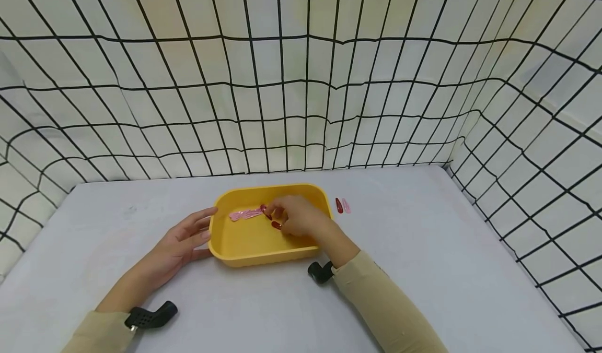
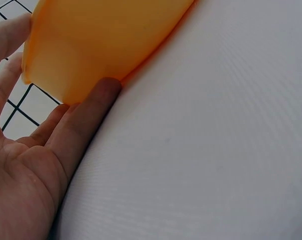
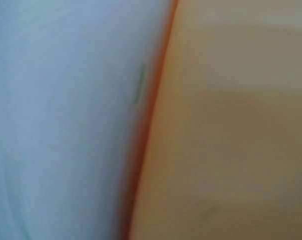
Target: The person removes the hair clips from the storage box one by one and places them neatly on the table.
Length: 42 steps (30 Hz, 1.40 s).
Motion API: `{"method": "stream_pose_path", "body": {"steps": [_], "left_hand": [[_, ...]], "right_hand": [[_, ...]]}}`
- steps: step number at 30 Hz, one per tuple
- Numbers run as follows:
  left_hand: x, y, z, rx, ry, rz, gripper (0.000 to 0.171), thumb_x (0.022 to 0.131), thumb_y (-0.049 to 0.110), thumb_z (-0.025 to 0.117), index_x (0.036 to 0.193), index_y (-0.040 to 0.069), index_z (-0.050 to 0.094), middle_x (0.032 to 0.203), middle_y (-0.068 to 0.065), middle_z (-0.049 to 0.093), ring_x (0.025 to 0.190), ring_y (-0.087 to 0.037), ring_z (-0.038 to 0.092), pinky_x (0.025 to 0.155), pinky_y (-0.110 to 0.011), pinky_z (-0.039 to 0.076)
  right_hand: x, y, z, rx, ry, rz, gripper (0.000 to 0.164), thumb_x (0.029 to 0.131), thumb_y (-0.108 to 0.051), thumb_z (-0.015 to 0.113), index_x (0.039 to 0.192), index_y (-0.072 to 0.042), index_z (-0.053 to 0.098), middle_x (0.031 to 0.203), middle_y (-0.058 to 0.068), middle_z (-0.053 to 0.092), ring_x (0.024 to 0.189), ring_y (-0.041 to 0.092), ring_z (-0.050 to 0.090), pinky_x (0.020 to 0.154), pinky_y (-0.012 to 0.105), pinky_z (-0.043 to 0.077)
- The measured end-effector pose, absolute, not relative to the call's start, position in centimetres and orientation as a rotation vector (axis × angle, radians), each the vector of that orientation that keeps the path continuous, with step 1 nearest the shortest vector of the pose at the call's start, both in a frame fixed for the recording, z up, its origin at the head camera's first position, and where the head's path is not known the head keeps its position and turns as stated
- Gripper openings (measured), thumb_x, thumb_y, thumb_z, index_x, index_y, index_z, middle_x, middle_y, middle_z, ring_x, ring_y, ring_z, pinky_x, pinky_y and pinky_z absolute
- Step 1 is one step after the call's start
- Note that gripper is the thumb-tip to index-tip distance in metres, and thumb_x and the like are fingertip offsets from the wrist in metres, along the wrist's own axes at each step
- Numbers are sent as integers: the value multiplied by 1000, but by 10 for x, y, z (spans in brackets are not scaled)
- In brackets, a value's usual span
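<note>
A yellow tray (image 1: 254, 262) sits on the white table, its long side toward me. My left hand (image 1: 181, 243) rests against the tray's left end with loosely spread, fairly straight fingers; in the left wrist view the fingertips (image 2: 109, 86) touch its outer wall. My right hand (image 1: 301, 217) reaches into the tray's right half, fingers bent down, pinching a dark red hair clip (image 1: 267, 215). Another red hair clip (image 1: 276, 225) lies under that hand, partly covered by it. Left of the fingertips, several pink hair clips (image 1: 245, 214) lie in a row on the tray floor.
Outside the tray's right end, a red hair clip (image 1: 339, 205) and a pink hair clip (image 1: 346, 206) lie side by side on the white table (image 1: 423, 248). A black wire grid (image 1: 291, 118) stands along the back and both sides. The right wrist view shows only the blurred tray wall (image 3: 231, 140).
</note>
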<state>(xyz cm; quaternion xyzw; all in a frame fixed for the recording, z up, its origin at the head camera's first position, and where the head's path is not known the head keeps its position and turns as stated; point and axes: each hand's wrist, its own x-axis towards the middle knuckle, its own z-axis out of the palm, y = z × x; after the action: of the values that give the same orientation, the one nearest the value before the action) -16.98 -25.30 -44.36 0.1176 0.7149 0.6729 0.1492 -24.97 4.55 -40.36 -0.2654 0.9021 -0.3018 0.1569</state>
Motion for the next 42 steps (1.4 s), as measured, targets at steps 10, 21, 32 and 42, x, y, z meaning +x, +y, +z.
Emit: {"method": "stream_pose_path", "body": {"steps": [10,21,32,42], "left_hand": [[-171,-253,-443,320,2084,1909,53,107,18,47,157,17,29,159,-22,22,121,-7,58,93,-35,57],[-169,-254,-443,346,2080,1918,52,107,16,46,156,16,29,158,-26,21,120,-8,59,92,-34,57],[-169,-251,-444,311,2086,1910,53,106,19,48,156,18,30,160,-21,23,121,-8,58,93,-35,57],[-169,-252,-442,333,2067,1926,52,107,17,47,156,16,30,159,-24,22,121,-9,58,93,-34,57]], "right_hand": [[-248,45,-402,-712,2561,-860,36,83,8,67,109,-17,68,79,-3,59,74,13,53,58,20,42],[-249,46,-405,-781,2498,-850,26,87,3,64,103,-16,70,76,-2,59,66,11,50,56,19,37],[-257,53,-401,-727,2210,-1371,19,93,-7,68,110,-8,75,91,2,68,79,15,56,64,24,48],[-256,55,-391,-710,2185,-1599,26,99,-25,63,115,-5,68,101,10,69,73,19,56,55,26,47]]}}
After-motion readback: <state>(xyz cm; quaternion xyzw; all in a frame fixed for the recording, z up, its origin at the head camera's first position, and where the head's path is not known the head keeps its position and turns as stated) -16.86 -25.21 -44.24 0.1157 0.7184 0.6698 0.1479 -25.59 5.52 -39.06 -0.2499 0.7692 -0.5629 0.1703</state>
